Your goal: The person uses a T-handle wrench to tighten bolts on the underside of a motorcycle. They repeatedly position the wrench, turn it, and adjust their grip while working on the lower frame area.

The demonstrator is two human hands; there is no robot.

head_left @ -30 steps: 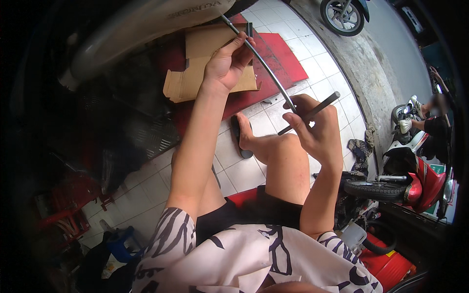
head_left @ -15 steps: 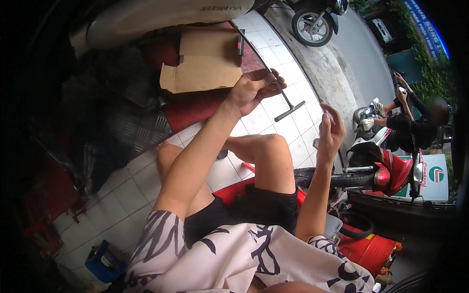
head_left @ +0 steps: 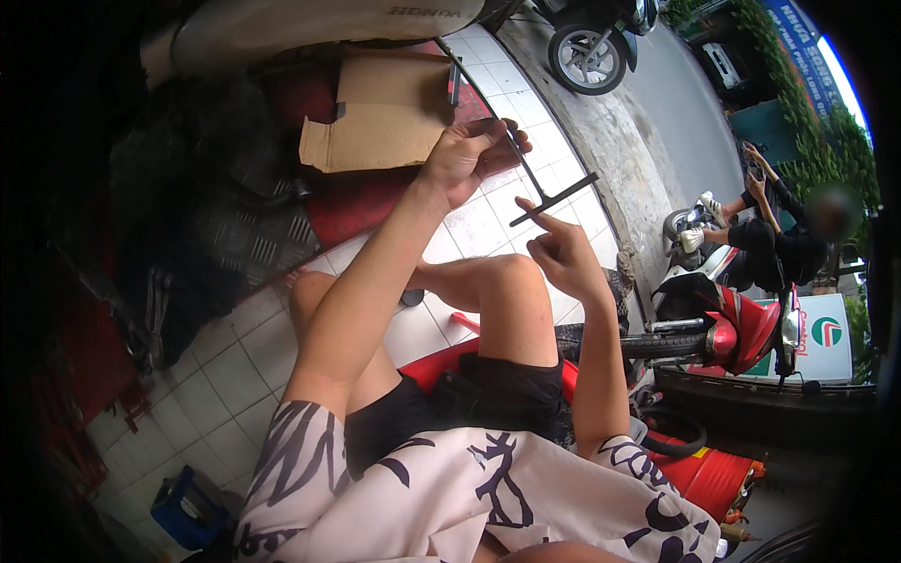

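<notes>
My left hand [head_left: 466, 158] is closed around the thin dark shaft of a T-handle wrench [head_left: 527, 174], held in front of my knees. Its crossbar slants at the lower right end of the shaft. The opposite end runs up past a flattened cardboard box [head_left: 389, 122], and its tip is hard to make out. My right hand [head_left: 566, 255] is below the crossbar with the index finger stretched out to it, seemingly touching its underside. The other fingers of that hand are partly curled and hold nothing.
A pale motorcycle body [head_left: 310, 42] looms at upper left. The box lies on a red surface [head_left: 361, 216] beside white floor tiles [head_left: 479, 225]. To the right stands a red motorbike [head_left: 741, 328] near a seated person [head_left: 798, 225]. A red tank [head_left: 699, 474] and blue container [head_left: 188, 507] sit low.
The crossbar has swung to a different angle. My right hand has moved left and reached its index finger up to the crossbar. My left hand keeps hold of the shaft.
</notes>
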